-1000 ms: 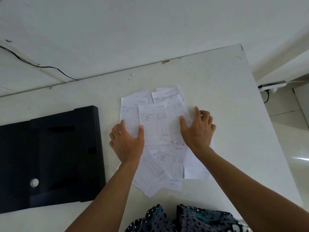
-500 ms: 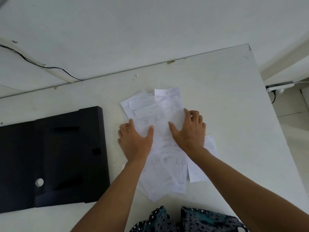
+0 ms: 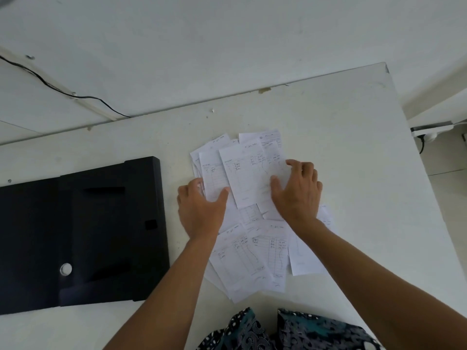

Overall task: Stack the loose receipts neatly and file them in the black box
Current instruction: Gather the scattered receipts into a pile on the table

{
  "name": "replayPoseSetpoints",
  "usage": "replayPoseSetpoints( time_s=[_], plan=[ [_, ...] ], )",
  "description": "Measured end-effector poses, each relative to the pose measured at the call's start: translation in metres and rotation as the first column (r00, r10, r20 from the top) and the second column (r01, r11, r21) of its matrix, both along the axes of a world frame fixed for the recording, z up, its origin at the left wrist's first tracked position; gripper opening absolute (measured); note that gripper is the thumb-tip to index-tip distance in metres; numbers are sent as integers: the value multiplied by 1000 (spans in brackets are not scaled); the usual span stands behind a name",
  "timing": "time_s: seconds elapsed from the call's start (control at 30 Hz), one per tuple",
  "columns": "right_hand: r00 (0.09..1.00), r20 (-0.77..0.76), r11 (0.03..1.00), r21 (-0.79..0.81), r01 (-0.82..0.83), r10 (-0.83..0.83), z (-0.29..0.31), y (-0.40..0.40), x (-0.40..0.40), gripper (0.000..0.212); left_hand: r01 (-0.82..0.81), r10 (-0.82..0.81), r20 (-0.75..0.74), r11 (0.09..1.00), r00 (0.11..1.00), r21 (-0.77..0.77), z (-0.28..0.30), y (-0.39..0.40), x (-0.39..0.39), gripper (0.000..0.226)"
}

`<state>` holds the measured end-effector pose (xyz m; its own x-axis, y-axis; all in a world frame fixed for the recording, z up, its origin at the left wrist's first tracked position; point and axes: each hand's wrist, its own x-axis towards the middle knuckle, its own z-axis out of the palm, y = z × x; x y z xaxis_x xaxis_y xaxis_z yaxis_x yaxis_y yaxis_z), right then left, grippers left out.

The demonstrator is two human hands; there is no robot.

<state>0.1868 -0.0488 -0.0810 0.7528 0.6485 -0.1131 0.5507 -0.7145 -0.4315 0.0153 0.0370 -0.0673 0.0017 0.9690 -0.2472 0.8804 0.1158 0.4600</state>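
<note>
Several loose white receipts (image 3: 249, 178) lie overlapped in a scattered pile in the middle of the white table (image 3: 353, 137). My left hand (image 3: 201, 210) rests flat on the pile's left edge, thumb spread onto a receipt. My right hand (image 3: 297, 193) presses flat on the pile's right side, fingers apart. More receipts (image 3: 255, 258) fan out toward me between my forearms. The black box (image 3: 80, 231) lies flat on the table to the left, shut, with a round white hole near its front.
The table's right edge and far right corner (image 3: 384, 65) drop off to the floor. A black cable (image 3: 63, 93) runs along the wall behind. A white power strip (image 3: 432, 128) sits on the floor at right. Patterned dark cloth (image 3: 278, 329) is at the near edge.
Both hands slid the upper receipts together and shifted them; the top sheets now overlap more tightly and tilt left. The view moved slightly.
</note>
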Motion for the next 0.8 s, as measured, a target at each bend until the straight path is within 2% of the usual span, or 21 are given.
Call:
replayPoseSetpoints(
  time_s=[0.07, 0.13, 0.23, 0.27, 0.33, 0.43, 0.5, 0.63, 0.73, 0.8],
  plan=[
    [999, 50, 1000, -11, 7, -6, 1, -1, 9, 50, 97, -89, -122, 993, 989, 65, -2, 2, -8, 72],
    [992, 96, 995, -74, -72, 79, 1, 0, 9, 57, 250, -221, -237, 963, 946, 103, -4, 3, -10, 68],
    [960, 129, 968, -68, -243, 250, -1, 2, -2, 63, 358, -322, -247, 927, 914, 116, -7, 0, -7, 62],
    [956, 136, 966, -53, -254, 259, -2, 3, -3, 66, 342, -311, -215, 931, 926, 127, -7, -1, -7, 61],
    [975, 139, 985, -56, -165, 171, -3, 4, 3, 76, 231, -212, -133, 962, 968, 147, -6, 1, -8, 66],
    [990, 129, 989, -148, -31, 50, -5, 6, 14, 89, 62, -57, -74, 995, 996, 72, -2, 8, -4, 76],
    [995, 82, 989, -136, -49, 61, -5, 10, 8, 81, 55, -55, -27, 998, 998, 25, -1, 8, 8, 71],
    [992, -89, 996, 26, -86, 88, -4, 20, -11, 54, 45, -45, 33, 999, 998, 4, 0, 3, 29, 68],
    [999, -34, 1000, -10, 6, -6, -4, 15, 2, 63, -7, 7, -3, 1000, 1000, 10, 1, 7, 19, 70],
    [999, 22, 997, -71, 36, -35, -3, 11, 9, 70, 17, -17, 2, 1000, 1000, 1, 0, 8, 11, 64]
  ],
)
